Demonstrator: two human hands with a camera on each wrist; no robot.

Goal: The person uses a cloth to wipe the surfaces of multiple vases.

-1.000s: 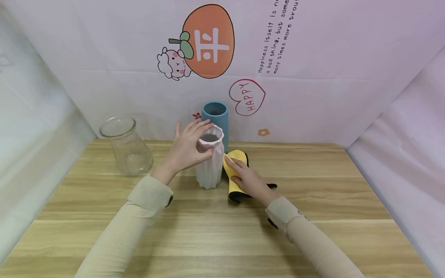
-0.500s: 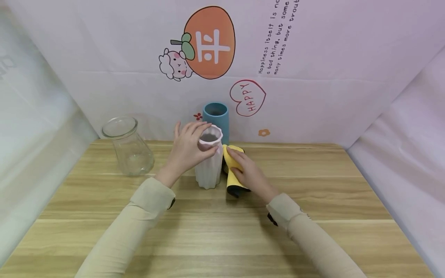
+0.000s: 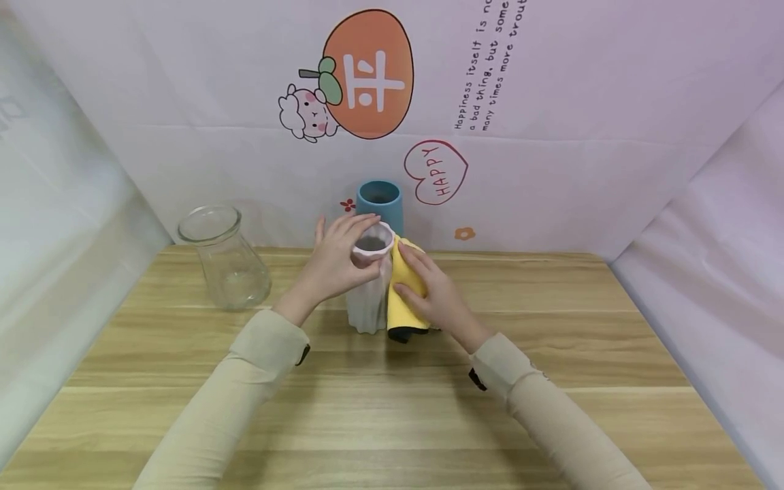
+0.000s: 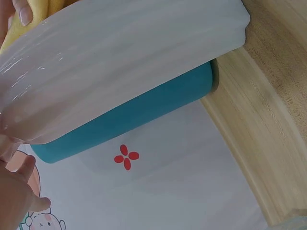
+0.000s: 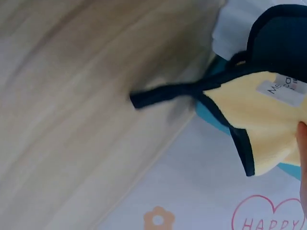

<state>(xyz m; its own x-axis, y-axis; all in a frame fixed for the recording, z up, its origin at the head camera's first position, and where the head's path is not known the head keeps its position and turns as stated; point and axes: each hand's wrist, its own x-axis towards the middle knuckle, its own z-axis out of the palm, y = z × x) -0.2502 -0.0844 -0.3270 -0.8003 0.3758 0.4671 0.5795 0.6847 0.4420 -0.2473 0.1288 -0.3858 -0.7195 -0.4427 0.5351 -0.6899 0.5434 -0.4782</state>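
A white fluted vase (image 3: 365, 299) stands upright near the middle of the table. My left hand (image 3: 337, 262) grips it at the rim, thumb in front and fingers over the far side. In my right hand (image 3: 437, 292) is a yellow cloth (image 3: 405, 309) with dark edging, held against the vase's right side. The right wrist view shows the cloth (image 5: 273, 120) hanging with a dark loop and a label. Right behind the white vase stands a blue vase (image 3: 392, 211), its lower part hidden. The left wrist view shows the white vase (image 4: 124, 62) in front of the blue one (image 4: 144, 112).
A clear glass vase (image 3: 233, 272) stands at the left of the wooden table (image 3: 380, 415). A white printed cloth backdrop (image 3: 551, 190) rises behind the table's back edge, and white cloth hangs along both sides.
My right hand has moved the yellow cloth up and left, onto the vase's side. The left hand keeps its hold on the rim with only slight shifts.
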